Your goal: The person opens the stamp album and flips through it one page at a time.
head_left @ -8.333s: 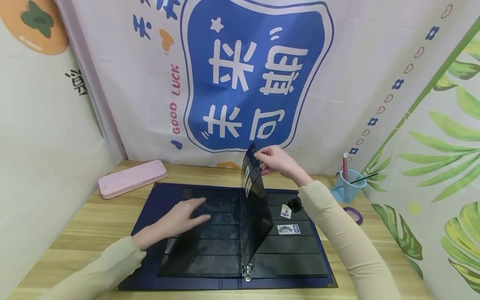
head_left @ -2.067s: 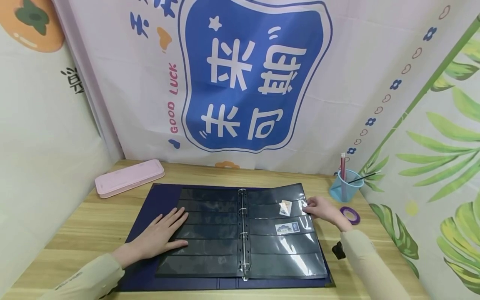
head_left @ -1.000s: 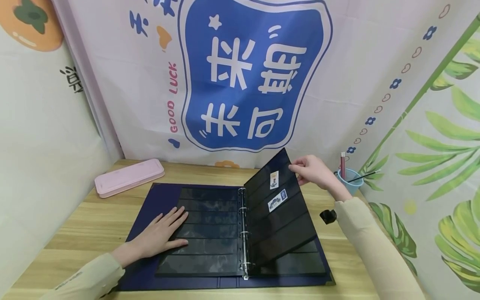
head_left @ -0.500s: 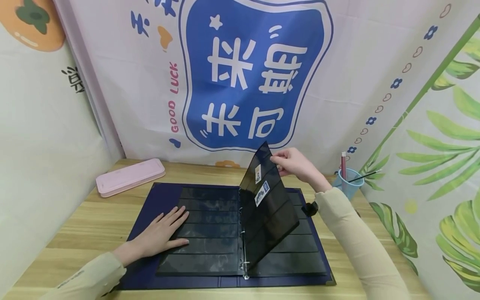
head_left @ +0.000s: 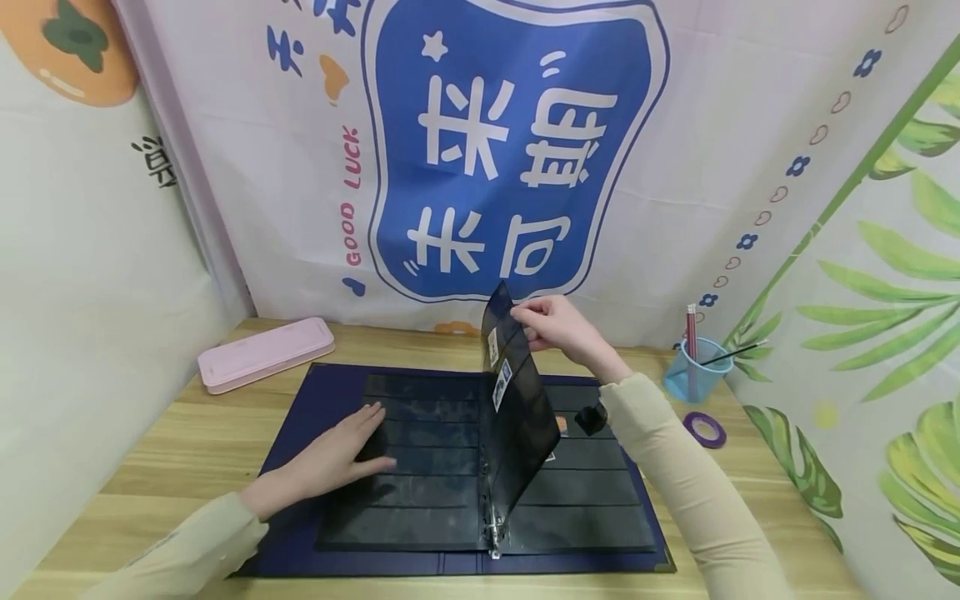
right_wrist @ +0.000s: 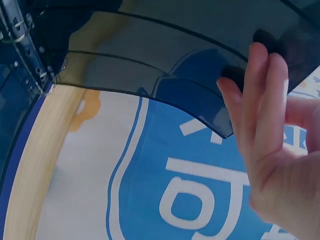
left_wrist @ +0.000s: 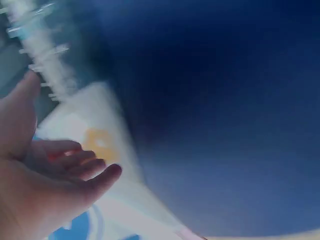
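Note:
A navy ring-binder stamp album (head_left: 288,450) lies spread wide on the wooden table, with black pocket pages. My right hand (head_left: 562,329) pinches the outer edge near the top corner of one page (head_left: 521,442), which stands nearly upright above the rings (head_left: 493,533). Two stamps (head_left: 501,385) show on that raised page. Behind it, on the right-hand page (head_left: 592,492) below, an orange stamp (head_left: 562,427) peeks out, partly hidden. My left hand (head_left: 333,458) hovers over the left-hand page (head_left: 427,492), thumb and fingers spread apart. In the right wrist view the raised page (right_wrist: 165,45) looks translucent.
A pink pencil case (head_left: 266,354) lies at the back left of the table. At the right stand a blue mesh cup (head_left: 693,379) with pencils and, in front of it, a purple tape roll (head_left: 705,429). A printed cloth (head_left: 300,208) hangs close behind the table.
The right-hand page, flat about two seconds ago, has been lifted and swung left to nearly upright by my right hand. My left hand has risen off the left-hand page and shifted slightly right.

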`<state>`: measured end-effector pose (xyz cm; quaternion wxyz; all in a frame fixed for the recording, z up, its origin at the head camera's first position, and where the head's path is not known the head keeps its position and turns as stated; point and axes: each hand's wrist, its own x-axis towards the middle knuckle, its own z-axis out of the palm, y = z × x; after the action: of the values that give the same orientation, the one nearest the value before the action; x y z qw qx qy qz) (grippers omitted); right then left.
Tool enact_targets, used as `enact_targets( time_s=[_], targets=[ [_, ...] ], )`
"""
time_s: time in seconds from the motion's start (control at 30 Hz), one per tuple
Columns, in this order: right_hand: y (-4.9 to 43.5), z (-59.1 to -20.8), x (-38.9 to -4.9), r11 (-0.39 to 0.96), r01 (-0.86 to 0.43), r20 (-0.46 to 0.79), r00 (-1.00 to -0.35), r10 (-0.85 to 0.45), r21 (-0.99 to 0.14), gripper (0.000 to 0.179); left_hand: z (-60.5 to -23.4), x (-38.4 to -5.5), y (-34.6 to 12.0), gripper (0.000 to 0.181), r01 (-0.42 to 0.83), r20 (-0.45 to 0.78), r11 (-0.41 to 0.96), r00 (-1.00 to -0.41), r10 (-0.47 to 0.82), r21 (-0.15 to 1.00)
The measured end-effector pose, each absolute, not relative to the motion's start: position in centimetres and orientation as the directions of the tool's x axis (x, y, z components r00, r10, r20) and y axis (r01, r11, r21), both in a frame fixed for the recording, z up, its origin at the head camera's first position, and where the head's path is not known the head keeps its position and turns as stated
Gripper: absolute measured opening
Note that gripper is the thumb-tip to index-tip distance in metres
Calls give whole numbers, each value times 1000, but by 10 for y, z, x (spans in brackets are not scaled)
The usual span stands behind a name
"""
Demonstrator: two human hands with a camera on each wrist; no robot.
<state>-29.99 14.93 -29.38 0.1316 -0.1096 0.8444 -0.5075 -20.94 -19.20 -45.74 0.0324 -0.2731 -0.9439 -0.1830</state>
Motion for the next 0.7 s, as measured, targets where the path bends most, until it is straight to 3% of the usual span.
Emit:
enact_targets(
  time_s=[0.17,0.3,0.7],
  targets=[
    [135,-297,-298,474,-63,-87,-954,-288,-878,39,-417,-211,-153,63,462,215,691,-883,418,556],
    [123,-299,-296,484,-110,-43,-955,-294,-868,35,-380,-214,-126,55,390,189,602,-909,371,696],
    [104,-305,-290,480,-160,7,-952,-305,-863,33,-326,-219,-83,61,230,63,555,-951,303,799]
  ],
)
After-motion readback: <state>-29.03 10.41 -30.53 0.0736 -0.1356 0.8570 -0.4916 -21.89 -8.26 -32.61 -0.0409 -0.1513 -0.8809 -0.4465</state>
